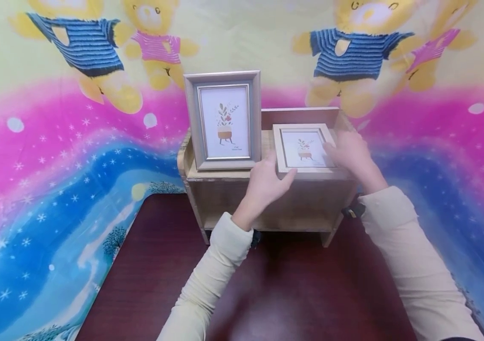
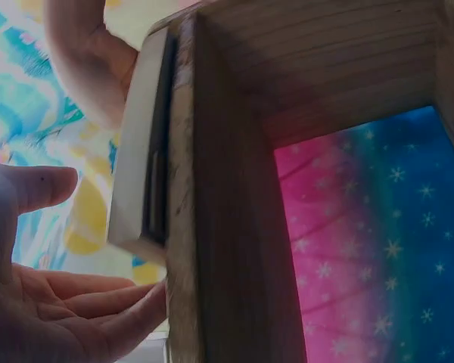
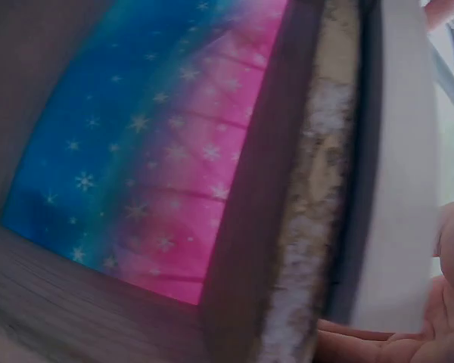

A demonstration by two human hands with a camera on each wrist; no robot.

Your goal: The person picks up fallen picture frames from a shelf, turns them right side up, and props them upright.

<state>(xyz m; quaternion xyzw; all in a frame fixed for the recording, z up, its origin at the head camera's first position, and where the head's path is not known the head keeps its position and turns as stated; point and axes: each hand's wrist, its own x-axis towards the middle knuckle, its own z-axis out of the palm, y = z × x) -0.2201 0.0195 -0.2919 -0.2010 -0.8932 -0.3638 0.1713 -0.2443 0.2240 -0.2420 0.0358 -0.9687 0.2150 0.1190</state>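
Note:
A small cream picture frame [image 1: 301, 169] with a plant print lies face up on the top board of a small wooden shelf [image 1: 263, 224]. My right hand [image 1: 351, 151] grips its right side, the thumb over the front edge. Close to the frame's lower left corner is my left hand [image 1: 266, 182], its thumb held apart from the fingers. In the left wrist view, a gap separates the left thumb from the cream frame [image 2: 136, 151]. A larger silver-grey picture frame [image 1: 223, 128] stands upright on the left part of the top board.
The shelf stands on a dark red-brown table [image 1: 152, 265]. It has a raised back panel [image 1: 299, 116] and an open compartment under the top board. Behind it hangs a colourful cloth [image 1: 233, 42] with teddy bears and snowflakes.

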